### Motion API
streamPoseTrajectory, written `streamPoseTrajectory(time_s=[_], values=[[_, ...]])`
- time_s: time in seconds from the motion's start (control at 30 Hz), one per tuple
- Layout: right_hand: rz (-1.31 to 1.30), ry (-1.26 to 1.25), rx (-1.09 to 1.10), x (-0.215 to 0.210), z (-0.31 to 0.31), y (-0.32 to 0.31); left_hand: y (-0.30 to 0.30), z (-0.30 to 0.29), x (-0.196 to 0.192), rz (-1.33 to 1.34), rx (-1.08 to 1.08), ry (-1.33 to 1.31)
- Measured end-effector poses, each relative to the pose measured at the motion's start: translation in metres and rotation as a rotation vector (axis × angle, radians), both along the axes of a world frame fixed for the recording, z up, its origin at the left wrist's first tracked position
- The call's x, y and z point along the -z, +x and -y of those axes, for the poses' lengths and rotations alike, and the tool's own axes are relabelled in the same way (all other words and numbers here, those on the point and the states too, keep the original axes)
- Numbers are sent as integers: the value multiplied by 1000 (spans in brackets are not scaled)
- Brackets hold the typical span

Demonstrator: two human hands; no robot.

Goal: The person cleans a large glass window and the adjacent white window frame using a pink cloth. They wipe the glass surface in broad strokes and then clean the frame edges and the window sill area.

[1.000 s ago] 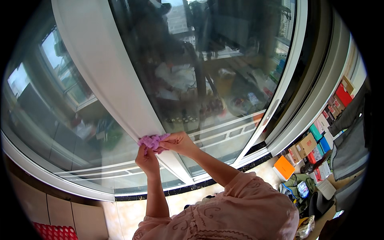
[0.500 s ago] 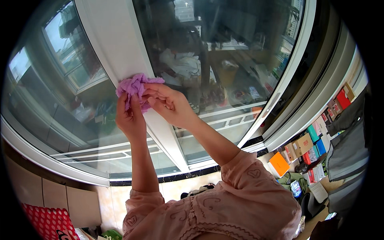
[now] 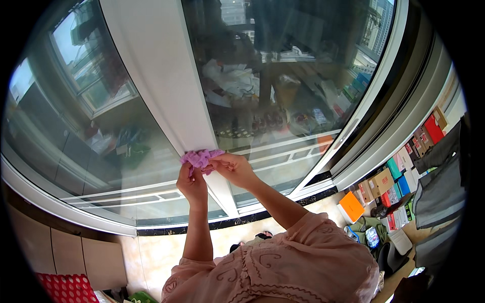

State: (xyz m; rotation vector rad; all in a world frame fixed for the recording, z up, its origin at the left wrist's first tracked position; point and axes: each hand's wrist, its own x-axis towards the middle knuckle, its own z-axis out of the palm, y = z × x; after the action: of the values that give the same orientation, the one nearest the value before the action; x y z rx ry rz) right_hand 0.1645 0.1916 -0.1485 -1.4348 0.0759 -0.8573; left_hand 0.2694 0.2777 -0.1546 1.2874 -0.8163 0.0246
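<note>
A crumpled purple cloth lies against the white upright frame between two glass door panels. My left hand pinches its left side, fingers closed. From the right, my right hand grips the other side with fingers bent round the edge. Both hands are low on the frame, near where it narrows toward the floor. To the right stands a glass pane with reflections in it; another glass pane is on the left. Part of the cloth is hidden behind my fingers.
Stacked shoe boxes and an orange box stand along the right wall, beside hanging dark clothes. Beige cabinets and a red polka-dot bag are at lower left. A tiled floor runs below the door.
Both hands have slid the purple cloth down the white frame, toward the floor and slightly right. Both keep their hold on it. The view has shifted a little.
</note>
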Motion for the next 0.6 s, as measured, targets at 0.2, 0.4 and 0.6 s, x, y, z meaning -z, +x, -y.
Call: streamPoseTrajectory(time_s=[0.2, 0.4, 0.6], values=[[-164, -42, 105, 33, -8, -2, -4, -12, 26, 46, -28, 211], [110, -340, 239, -55, -14, -5, -14, -9, -69, 263, -159, -64], [190, -343, 188, -118, 2, 6, 0, 17, -115, 216, -51, -232]])
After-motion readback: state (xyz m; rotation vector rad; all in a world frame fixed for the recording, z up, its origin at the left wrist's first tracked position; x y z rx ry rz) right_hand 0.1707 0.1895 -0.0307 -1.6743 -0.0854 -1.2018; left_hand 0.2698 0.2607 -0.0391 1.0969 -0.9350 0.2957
